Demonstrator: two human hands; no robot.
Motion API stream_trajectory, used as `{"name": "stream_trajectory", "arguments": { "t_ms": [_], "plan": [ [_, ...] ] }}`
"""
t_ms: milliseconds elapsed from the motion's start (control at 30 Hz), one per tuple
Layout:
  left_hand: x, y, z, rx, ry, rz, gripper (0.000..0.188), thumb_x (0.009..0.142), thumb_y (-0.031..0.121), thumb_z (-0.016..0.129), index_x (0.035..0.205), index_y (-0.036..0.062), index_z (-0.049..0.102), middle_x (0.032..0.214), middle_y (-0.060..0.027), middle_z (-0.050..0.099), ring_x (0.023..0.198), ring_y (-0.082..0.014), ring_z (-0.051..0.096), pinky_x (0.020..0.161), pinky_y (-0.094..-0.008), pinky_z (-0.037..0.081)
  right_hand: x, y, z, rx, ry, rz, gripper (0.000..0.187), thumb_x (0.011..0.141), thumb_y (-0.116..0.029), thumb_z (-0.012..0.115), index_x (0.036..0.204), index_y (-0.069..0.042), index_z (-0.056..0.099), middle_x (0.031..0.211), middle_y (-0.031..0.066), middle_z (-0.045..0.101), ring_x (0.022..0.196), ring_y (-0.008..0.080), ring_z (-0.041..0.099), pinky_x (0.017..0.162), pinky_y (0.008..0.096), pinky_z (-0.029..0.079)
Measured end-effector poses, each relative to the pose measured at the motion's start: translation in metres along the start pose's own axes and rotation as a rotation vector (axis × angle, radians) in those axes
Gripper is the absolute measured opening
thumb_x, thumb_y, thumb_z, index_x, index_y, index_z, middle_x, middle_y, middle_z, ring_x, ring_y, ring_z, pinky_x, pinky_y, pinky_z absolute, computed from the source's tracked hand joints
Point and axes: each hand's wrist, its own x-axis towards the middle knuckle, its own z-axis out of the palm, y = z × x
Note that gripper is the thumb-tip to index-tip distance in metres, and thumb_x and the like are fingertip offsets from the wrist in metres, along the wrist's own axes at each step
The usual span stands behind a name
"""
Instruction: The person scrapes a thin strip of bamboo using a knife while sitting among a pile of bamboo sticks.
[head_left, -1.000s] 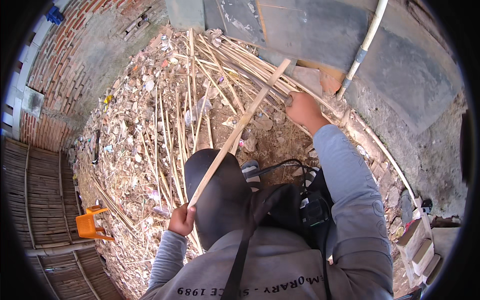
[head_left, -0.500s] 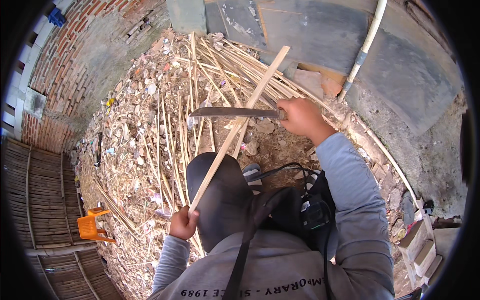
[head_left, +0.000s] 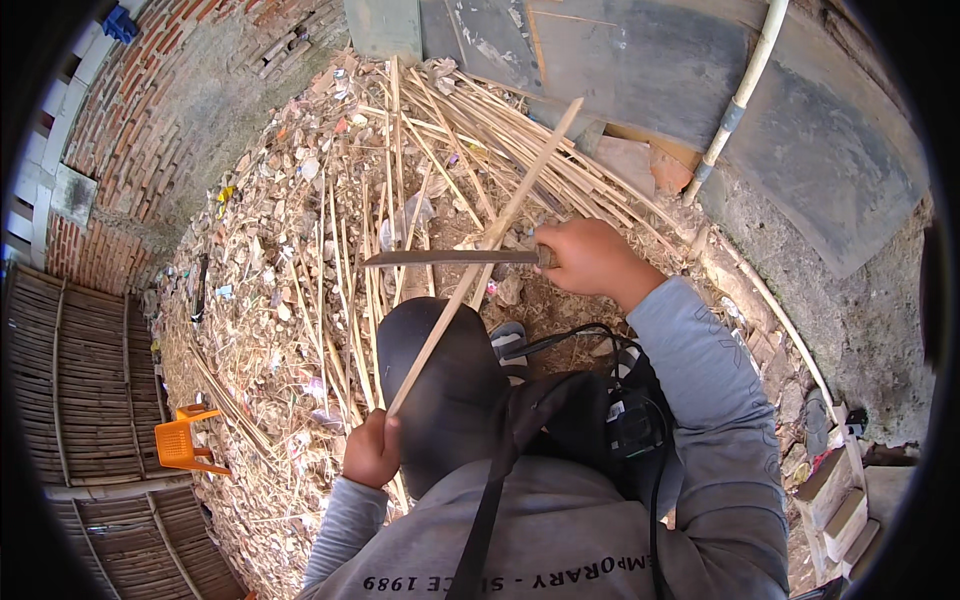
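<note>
My left hand (head_left: 371,450) is closed round the near end of a long, pale bamboo strip (head_left: 532,182), which slants up to the right past my knee. In my right hand (head_left: 592,256) is the handle of a machete (head_left: 420,258). Its dark blade lies crosswise over the strip, tip pointing left. Whether the edge bites into the strip, I cannot tell. The fingers of my right hand are wrapped round the handle, so most of it is hidden.
Beyond my knee (head_left: 435,350), many bamboo strips (head_left: 480,115) lie piled on ground strewn with chips and litter. An orange plastic chair (head_left: 180,443) stands at left, near a woven bamboo wall (head_left: 85,380). A white pipe (head_left: 738,105) leans at upper right.
My right hand has drawn the machete nearer to me along the strip, and the blade now shows narrower. The strip has turned slightly; my left hand keeps its hold on it.
</note>
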Motion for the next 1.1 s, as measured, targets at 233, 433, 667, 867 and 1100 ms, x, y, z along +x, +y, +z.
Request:
{"name": "stream_trajectory", "arguments": {
  "t_ms": [233, 433, 667, 867, 1100],
  "plan": [
    [0.008, 0.012, 0.004, 0.064, 0.003, 0.032, 0.034, 0.104, 0.030, 0.050, 0.087, 0.0015, 0.052, 0.061, -0.0252, 0.056, 0.060, -0.0491, 0.059, 0.053, -0.0559, 0.043, 0.001, 0.025, 0.015, 0.053, 0.012, 0.230, 0.022, 0.076, -0.018, 0.072, 0.096, -0.010, 0.069, 0.086, 0.0142, 0.071, 0.085, 0.0386, 0.069, 0.074, 0.0509, 0.054],
    [0.001, -0.001, 0.011, 0.015, 0.044, 0.055, 0.036, 0.105, 0.031, 0.050, 0.084, 0.0014, 0.051, 0.060, -0.0249, 0.055, 0.059, -0.0488, 0.057, 0.052, -0.0551, 0.041, 0.007, -0.006, 0.009, -0.043, -0.092, 0.117, 0.030, 0.076, -0.018, 0.072, 0.104, -0.010, 0.071, 0.087, 0.0166, 0.071, 0.087, 0.0397, 0.068, 0.076, 0.0494, 0.054],
    [0.009, 0.001, 0.007, -0.014, 0.024, 0.026, 0.039, 0.105, 0.032, 0.049, 0.082, 0.0012, 0.050, 0.063, -0.0265, 0.055, 0.062, -0.0497, 0.058, 0.054, -0.0553, 0.041, 0.005, 0.022, 0.013, 0.057, -0.001, 0.356, 0.022, 0.079, -0.018, 0.072, 0.099, -0.009, 0.070, 0.089, 0.0163, 0.071, 0.091, 0.0378, 0.069, 0.078, 0.0499, 0.054],
    [0.004, -0.008, 0.013, -0.044, 0.006, -0.002, 0.039, 0.105, 0.033, 0.048, 0.084, 0.0005, 0.053, 0.065, -0.0270, 0.057, 0.063, -0.0496, 0.059, 0.054, -0.0550, 0.042, 0.014, 0.006, 0.013, 0.071, -0.186, 0.192, 0.024, 0.079, -0.017, 0.070, 0.101, -0.009, 0.070, 0.094, 0.0178, 0.071, 0.090, 0.0379, 0.069, 0.078, 0.0487, 0.055],
    [0.011, 0.000, 0.002, -0.032, -0.006, -0.007, 0.038, 0.104, 0.034, 0.051, 0.084, 0.0014, 0.053, 0.063, -0.0265, 0.058, 0.062, -0.0491, 0.060, 0.053, -0.0548, 0.043, 0.015, 0.045, 0.023, 0.363, 0.026, 0.350, 0.037, 0.078, -0.020, 0.074, 0.109, 0.000, 0.068, 0.088, 0.0246, 0.069, 0.084, 0.0407, 0.068, 0.075, 0.0469, 0.053]
  ]
}}
